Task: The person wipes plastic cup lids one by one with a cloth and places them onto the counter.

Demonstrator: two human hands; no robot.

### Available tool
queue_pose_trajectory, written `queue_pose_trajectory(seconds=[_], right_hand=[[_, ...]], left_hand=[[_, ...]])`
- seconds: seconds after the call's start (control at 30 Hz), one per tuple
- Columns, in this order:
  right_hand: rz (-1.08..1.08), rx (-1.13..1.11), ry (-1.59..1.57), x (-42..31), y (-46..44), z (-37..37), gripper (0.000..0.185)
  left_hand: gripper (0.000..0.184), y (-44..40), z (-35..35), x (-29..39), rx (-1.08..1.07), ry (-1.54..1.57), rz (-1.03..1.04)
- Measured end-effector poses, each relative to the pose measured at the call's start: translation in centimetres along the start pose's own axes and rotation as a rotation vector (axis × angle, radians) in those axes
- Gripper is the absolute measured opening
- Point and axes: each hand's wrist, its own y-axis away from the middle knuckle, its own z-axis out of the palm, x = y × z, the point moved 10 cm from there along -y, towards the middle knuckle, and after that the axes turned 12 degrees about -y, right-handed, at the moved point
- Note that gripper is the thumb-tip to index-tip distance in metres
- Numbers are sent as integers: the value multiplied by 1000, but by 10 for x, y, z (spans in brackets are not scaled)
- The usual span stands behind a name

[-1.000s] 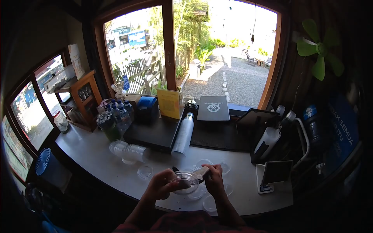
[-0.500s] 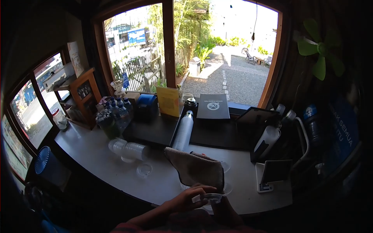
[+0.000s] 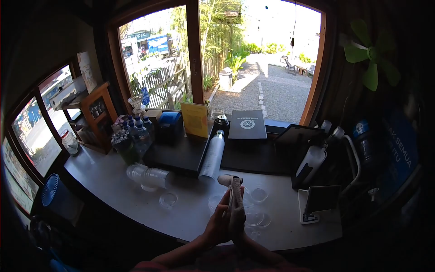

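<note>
A grey-brown cloth (image 3: 234, 199) stands folded upright between my two hands above the counter's front part. My left hand (image 3: 216, 229) presses on its left side with fingers straight and together. From the right, my right hand (image 3: 237, 226) grips the cloth, which covers most of its fingers. Whether a lid lies inside the fold is hidden. Several clear plastic lids lie just right of my hands, among them one lid (image 3: 259, 195) and another nearer lid (image 3: 254, 220). A further clear lid (image 3: 215, 202) is partly hidden behind my left hand.
On the white counter (image 3: 113, 190), clear plastic cups (image 3: 152, 176) lie on their side at left, near a single lid (image 3: 168, 199). A long cup stack (image 3: 213, 156) leans ahead. A tablet stand (image 3: 319, 204) is right; bottles (image 3: 140, 129) and a black menu (image 3: 248, 124) stand behind.
The cloth was spread over my right hand while my left hand held a clear lid beside it. Now both hands are pressed together around the folded cloth, and that lid is out of sight.
</note>
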Motion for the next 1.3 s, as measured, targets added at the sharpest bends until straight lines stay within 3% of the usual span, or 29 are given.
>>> queue_pose_trajectory(seconds=[0.03, 0.07, 0.13, 0.17, 0.23, 0.3, 0.33, 0.37, 0.5, 0.57, 0.63, 0.77, 0.83, 0.93, 1.1, 1.13, 1.17, 1.23, 1.3], right_hand=[[94, 137, -173, 4, -5, -12, 77], [-78, 37, 215, -59, -33, -21, 69], [-114, 68, 258, -47, -17, -29, 64], [-74, 101, 447, -20, -1, -32, 64], [121, 5, 146, -35, -4, -12, 63], [555, 31, -999, 53, 55, 26, 63], [386, -89, -715, 57, 53, 22, 64], [213, -205, -429, 52, 50, 23, 64], [321, -34, -481, 55, 43, 9, 71], [277, -119, -565, -3, 18, 2, 77], [431, -108, -839, 6, 24, 6, 76], [626, -152, -796, 29, 37, 5, 60], [516, -189, -635, 16, 22, -1, 44], [441, -176, -472, 9, 7, -6, 31], [383, -72, -214, -11, -15, -19, 33], [388, -39, -158, -12, -16, -23, 34], [320, -42, -132, -15, -19, -24, 34], [185, -42, -77, -19, -24, -27, 33], [187, -39, -23, -17, -26, -29, 24]], left_hand=[[16, 10, 8, -13, -43, -2, 71], [18, 20, 17, -26, -86, -1, 141], [15, 23, 23, -19, -133, -51, 136], [14, 22, 23, -19, -145, -28, 140], [12, 12, 11, -11, -122, -5, 85], [18, 13, 6, -32, -143, 79, -75], [22, 15, 4, -43, -148, 122, -155], [25, 13, 4, -35, -159, 90, -90], [43, 10, 16, 5, -203, -87, 230], [49, 14, 16, -5, -197, -70, 204], [59, 10, 9, -9, -170, -156, 228], [72, 3, -1, -12, -162, -442, 291], [78, 2, -13, -20, -146, -627, 267], [69, 2, -14, -17, -189, -763, 192], [50, -4, -36, 12, -95, -923, 227], [38, 0, -53, 15, 75, -809, 290], [38, 8, -68, 17, 251, -671, 340], [41, 21, -80, 28, 517, -832, 326], [41, 9, -79, 17, 392, -696, 268]])
